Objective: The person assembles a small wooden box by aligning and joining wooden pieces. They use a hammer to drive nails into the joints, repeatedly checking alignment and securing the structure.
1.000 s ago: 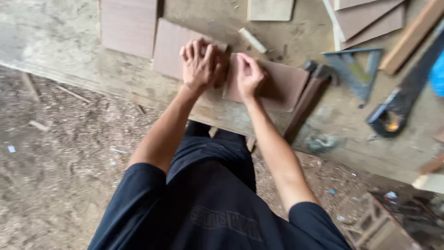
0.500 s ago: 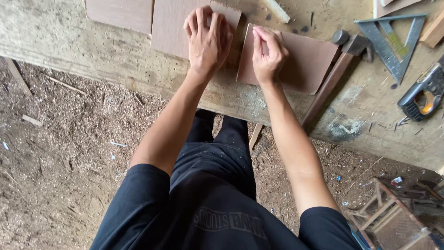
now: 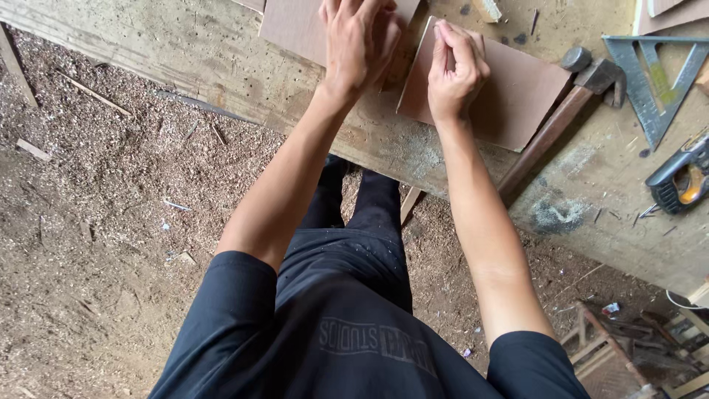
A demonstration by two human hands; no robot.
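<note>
Thin brown board (image 3: 517, 96), flat, squarish, matte reddish-brown face, clean cut edges; near left corner sharp. Lies flat on the workbench (image 3: 221, 55), close to its near edge, turned slightly askew to that edge.

Right hand (image 3: 456, 70) rests on the board's left part, fingers curled together and pressed down at the left edge, thumb tucked alongside; whether they pinch the edge or only press on it cannot be told.

Left hand (image 3: 360, 41) lies just beside, palm down, fingers extended and close together, flat on a second brown board (image 3: 295, 26) of the same colour that runs out of the top of the view. The two hands are near but apart.

Hammer (image 3: 569, 111) with wooden handle lies along the first board's right edge, head pointing away, handle end reaching the bench edge. Right of it a metal triangular square (image 3: 653, 81), then a black and orange hand tool (image 3: 683, 177) at the frame edge.

Bench top is pale, scuffed, dusted with sawdust. Ground (image 3: 96, 222) below is covered with wood chips and shavings.
</note>
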